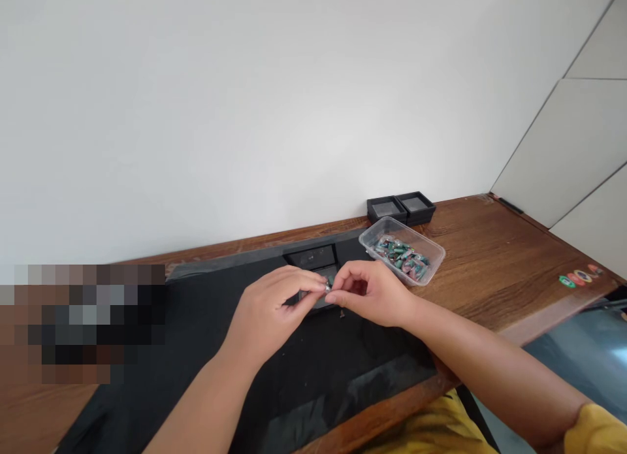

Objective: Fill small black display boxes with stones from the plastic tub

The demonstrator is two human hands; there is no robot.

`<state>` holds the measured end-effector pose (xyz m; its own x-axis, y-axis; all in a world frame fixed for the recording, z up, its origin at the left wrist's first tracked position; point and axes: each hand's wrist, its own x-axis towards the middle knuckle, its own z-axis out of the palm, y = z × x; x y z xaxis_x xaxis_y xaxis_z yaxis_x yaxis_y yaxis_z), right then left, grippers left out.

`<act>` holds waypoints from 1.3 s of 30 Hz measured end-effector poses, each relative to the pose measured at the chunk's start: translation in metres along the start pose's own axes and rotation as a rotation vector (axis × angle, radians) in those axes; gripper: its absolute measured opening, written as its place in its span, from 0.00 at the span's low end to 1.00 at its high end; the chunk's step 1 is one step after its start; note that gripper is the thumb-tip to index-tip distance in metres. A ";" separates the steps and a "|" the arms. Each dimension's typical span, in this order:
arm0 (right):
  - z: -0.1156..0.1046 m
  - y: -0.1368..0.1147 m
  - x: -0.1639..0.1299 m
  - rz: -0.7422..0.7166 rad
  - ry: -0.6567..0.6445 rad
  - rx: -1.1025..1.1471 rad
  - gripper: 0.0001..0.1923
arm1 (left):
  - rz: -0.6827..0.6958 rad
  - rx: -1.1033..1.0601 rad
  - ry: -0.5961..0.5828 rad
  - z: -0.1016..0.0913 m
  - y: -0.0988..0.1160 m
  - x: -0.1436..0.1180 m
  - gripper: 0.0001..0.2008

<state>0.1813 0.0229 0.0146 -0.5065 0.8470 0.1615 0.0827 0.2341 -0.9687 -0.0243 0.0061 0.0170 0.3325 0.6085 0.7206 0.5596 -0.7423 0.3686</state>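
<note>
Head view: at the bottom edge of the frame, toward the right, yellow clothing (pixel 435 428) shows below the table (pixel 494 245), with a yellow sleeve (pixel 595 431) in the lower right corner. A dark mat (pixel 196 349) covers much of the tabletop across the lower center. Above it, just below the middle of the frame, two bare hands meet over a tiny piece (pixel 327 287), its detail too small to make out. The left hand (pixel 274 304) has thumb and forefinger pinched together on it. The right hand (pixel 375 294) comes in from the opposite side, its thumb and forefinger curved, tips nearly together at the same piece; whether they grip it cannot be told. Behind and beneath the fingers, partly hidden, a black box (pixel 312 255) lies on the mat. A small bit (pixel 341 313) lies just below it. Round stickers (pixel 581 277) dot the table at lower right. Right of center, a clear tub (pixel 435 261) holds colored pieces (pixel 401 255), many of them greenish. Beyond it, black trays (pixel 421 217) stand near the pale wall (pixel 220 114). Light panels (pixel 582 127) fill the upper right.
</note>
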 end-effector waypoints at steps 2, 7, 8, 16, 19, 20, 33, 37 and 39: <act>0.001 0.001 0.000 0.022 0.002 0.055 0.24 | 0.028 -0.004 0.007 0.000 0.001 0.001 0.07; 0.002 0.002 0.002 0.082 0.007 0.142 0.27 | 0.049 -0.021 0.014 0.000 0.004 0.002 0.06; 0.002 0.001 0.002 0.101 0.006 0.146 0.27 | 0.038 -0.030 0.016 0.001 0.004 0.002 0.06; 0.000 -0.002 0.004 0.189 -0.019 0.189 0.28 | -0.047 -0.040 0.009 0.004 0.007 0.001 0.04; -0.001 -0.003 0.005 0.220 -0.042 0.220 0.27 | -0.035 0.027 0.016 0.005 0.009 0.002 0.04; -0.001 -0.003 0.006 0.232 -0.049 0.230 0.27 | -0.025 0.046 0.017 0.005 0.009 0.002 0.04; -0.003 -0.003 0.007 0.259 -0.081 0.300 0.15 | -0.104 0.128 0.016 0.010 0.005 -0.004 0.10; -0.002 -0.002 0.007 0.278 -0.079 0.294 0.12 | -0.112 0.103 0.006 0.011 0.005 -0.004 0.09; -0.003 -0.003 0.007 0.289 -0.071 0.279 0.12 | -0.111 0.091 -0.001 0.010 0.004 -0.003 0.09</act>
<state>0.1801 0.0296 0.0192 -0.5550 0.8218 -0.1290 -0.0009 -0.1556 -0.9878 -0.0150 0.0040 0.0105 0.2654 0.6858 0.6777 0.6592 -0.6420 0.3915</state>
